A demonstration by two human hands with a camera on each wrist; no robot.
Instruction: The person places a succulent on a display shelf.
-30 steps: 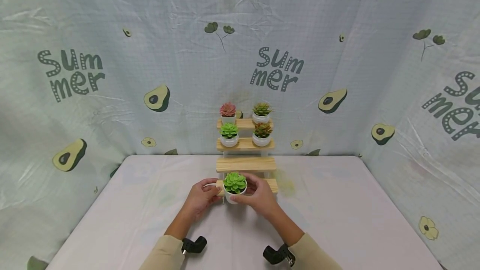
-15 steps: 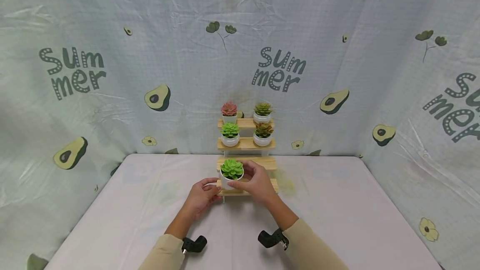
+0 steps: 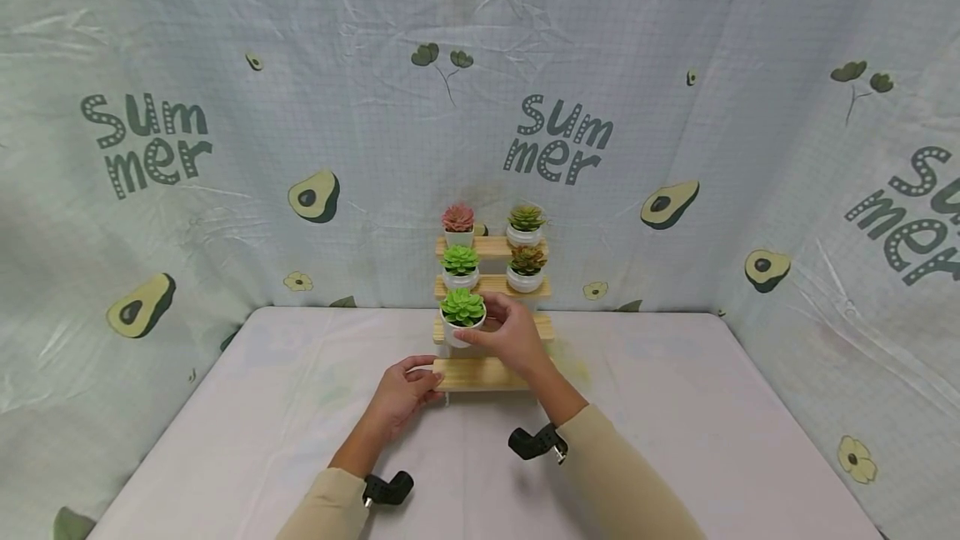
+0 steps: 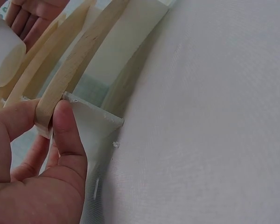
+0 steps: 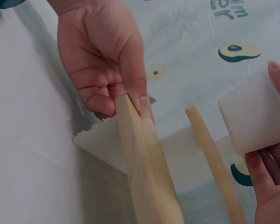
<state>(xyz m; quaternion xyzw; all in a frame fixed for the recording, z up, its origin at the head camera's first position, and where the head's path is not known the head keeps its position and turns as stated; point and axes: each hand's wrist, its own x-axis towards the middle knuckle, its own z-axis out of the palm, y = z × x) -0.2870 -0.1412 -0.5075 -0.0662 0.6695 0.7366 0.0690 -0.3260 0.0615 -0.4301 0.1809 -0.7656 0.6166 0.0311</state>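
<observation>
A small white pot with a bright green succulent (image 3: 462, 307) is in my right hand (image 3: 517, 340), thumb on its near side and fingers behind. It appears at the left part of the third step down of a wooden tiered stand (image 3: 487, 373); in the right wrist view the white pot (image 5: 254, 112) is held clear of the wooden slats. My left hand (image 3: 405, 394) pinches the left end of the lowest slat. The left wrist view shows that slat (image 4: 79, 56) between thumb and fingers, beside a translucent side panel (image 4: 91, 114).
On the top step stand a pink succulent (image 3: 458, 223) and an olive-green one (image 3: 525, 225). Below them sit a green succulent (image 3: 461, 265) and a reddish-brown one (image 3: 527, 267). Behind the white-covered table (image 3: 660, 423) hangs a printed sheet (image 3: 405, 132).
My right hand has carried the potted succulent up and back, from in front of the lowest step to the third step. The left hand has stayed on the lowest slat.
</observation>
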